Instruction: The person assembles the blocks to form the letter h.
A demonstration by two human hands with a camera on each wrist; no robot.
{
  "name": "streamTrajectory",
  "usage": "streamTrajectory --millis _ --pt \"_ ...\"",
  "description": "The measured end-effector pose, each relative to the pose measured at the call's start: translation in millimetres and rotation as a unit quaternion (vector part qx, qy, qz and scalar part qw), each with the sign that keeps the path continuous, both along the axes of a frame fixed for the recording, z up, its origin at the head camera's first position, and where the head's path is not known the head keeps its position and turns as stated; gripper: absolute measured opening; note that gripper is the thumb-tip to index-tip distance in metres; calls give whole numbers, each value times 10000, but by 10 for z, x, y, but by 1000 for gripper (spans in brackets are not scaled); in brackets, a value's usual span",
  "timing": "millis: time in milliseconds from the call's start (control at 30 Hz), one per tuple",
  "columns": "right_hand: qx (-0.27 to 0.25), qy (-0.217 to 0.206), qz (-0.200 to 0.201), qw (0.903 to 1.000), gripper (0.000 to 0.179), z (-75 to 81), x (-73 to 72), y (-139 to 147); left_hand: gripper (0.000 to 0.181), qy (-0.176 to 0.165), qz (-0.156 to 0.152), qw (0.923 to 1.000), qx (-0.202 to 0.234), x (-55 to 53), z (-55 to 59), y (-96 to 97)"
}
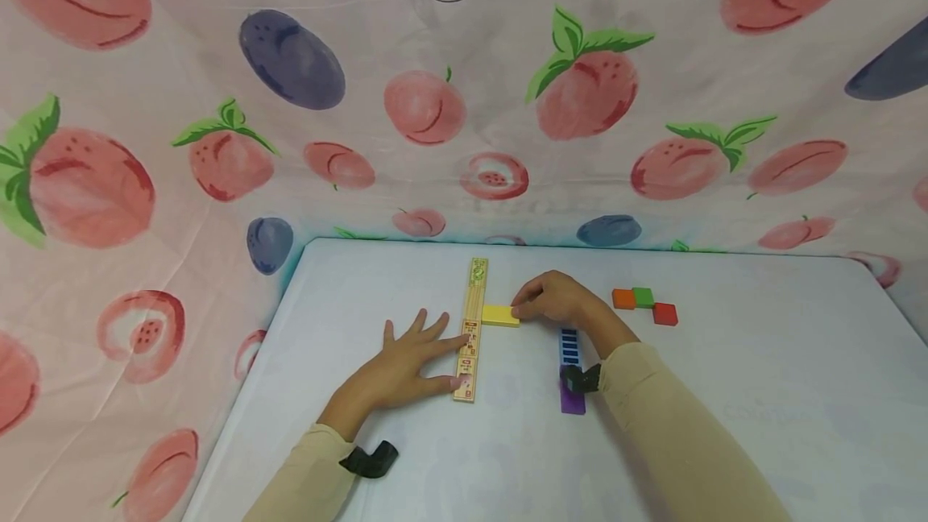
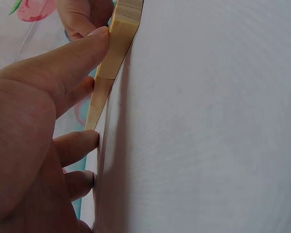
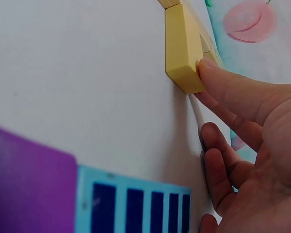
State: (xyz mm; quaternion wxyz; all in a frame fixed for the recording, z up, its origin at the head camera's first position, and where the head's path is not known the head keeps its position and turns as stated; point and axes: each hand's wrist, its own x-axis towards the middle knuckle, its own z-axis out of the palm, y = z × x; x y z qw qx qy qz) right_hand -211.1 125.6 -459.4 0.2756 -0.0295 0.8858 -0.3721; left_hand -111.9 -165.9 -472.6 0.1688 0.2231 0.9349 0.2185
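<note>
A straight row of light wooden printed blocks (image 1: 468,349) runs away from me along the white table. Its plain side, with a seam between blocks, faces the left wrist view. My left hand (image 1: 409,365) is spread over the table, with the thumb and index finger touching the row. At the row's right side lies a yellow block (image 1: 499,316), set crosswise with its left end against the row. My right hand (image 1: 554,296) pinches this block's right end between thumb and fingers. In the right wrist view, the thumb presses on the near end of the yellow block (image 3: 182,48).
Below my right wrist lie a light blue block with dark blue bars (image 1: 570,345) and a purple block (image 1: 573,401), end to end. Orange (image 1: 623,299), green (image 1: 643,297) and red (image 1: 665,314) blocks sit farther right. Fruit-printed cloth (image 1: 428,107) hangs behind the table (image 1: 761,393).
</note>
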Motion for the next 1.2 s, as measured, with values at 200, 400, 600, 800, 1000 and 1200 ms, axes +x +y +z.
streamTrajectory --millis 200,400,600,800,1000,1200 --pt "-164 213 165 9995 21 -1 33 102 68 -33 -1 10000 22 1 -4 -4" --pt "-353 405 -192 9984 32 29 89 383 68 -27 -65 10000 52 5 -11 -9" --pt "-258 1254 -298 9913 37 174 146 717 68 4 -53 10000 53 7 -13 -13" --pt "407 2292 -99 9725 40 346 199 1066 68 -13 -38 9999 110 8 -12 -11" --pt "822 2334 -204 9687 47 362 252 1421 68 -31 -34 9999 131 5 -7 -6" --pt "1005 1935 -393 9751 52 248 297 1738 68 -55 -37 9999 117 1 9 -8"
